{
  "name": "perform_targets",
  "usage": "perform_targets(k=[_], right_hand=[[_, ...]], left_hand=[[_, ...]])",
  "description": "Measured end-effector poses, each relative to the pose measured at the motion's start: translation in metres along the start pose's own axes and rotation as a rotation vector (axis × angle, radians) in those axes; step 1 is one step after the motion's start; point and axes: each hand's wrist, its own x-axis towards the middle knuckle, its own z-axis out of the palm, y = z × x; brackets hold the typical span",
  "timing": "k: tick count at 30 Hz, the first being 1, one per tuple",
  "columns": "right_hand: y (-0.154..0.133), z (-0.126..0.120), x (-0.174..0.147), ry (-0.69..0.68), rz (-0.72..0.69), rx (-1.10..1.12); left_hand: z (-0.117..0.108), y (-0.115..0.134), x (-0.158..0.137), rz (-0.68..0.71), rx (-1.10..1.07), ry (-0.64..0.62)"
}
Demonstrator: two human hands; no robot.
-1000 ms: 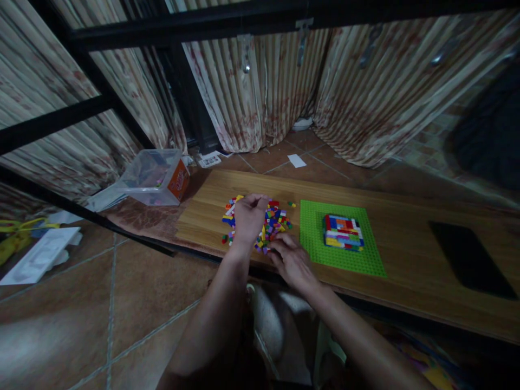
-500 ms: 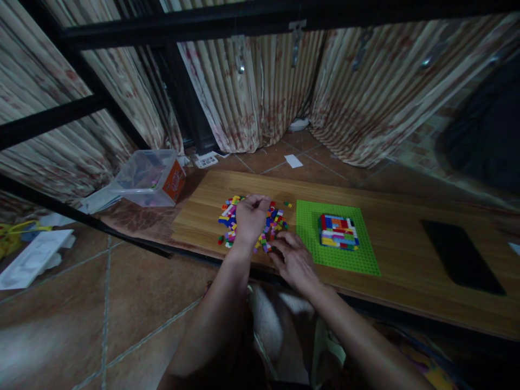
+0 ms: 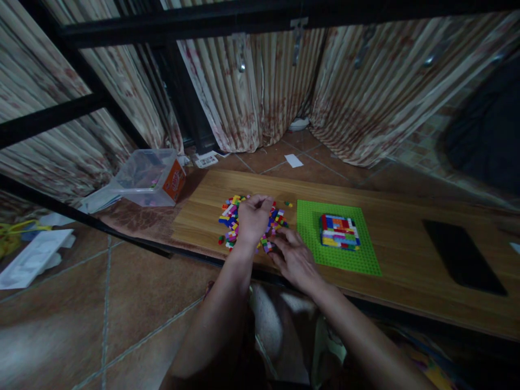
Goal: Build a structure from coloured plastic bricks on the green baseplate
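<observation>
My left hand (image 3: 252, 222) is over the pile of small toy building bricks (image 3: 231, 222), its fingers bent inward and pinched together. Whatever is between those fingertips is hidden. At the pile's near right edge rests my right hand (image 3: 296, 259), with its fingers curved and apart, the tips close to a few loose bricks. To the right lies a green studded baseplate (image 3: 309, 227). On it stands a low, blocky build of multicoloured bricks (image 3: 339, 232).
The wooden board (image 3: 398, 244) carries everything, including a dark flat rectangular object (image 3: 463, 257) at right. A clear plastic box (image 3: 142, 173) with an orange label stands beyond its left end. Curtains (image 3: 260, 97) and a black metal frame (image 3: 195, 27) are behind.
My left hand has shifted very slightly to the right over the bricks. My right hand stays nearly in place, and the baseplate and its build are unchanged.
</observation>
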Motion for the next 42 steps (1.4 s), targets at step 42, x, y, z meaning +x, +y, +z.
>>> perform_targets(k=[42], right_hand=[[0.039, -0.060, 0.003, 0.407, 0.490, 0.945]], left_hand=[[0.044, 0.008, -0.037, -0.349, -0.235, -0.541]])
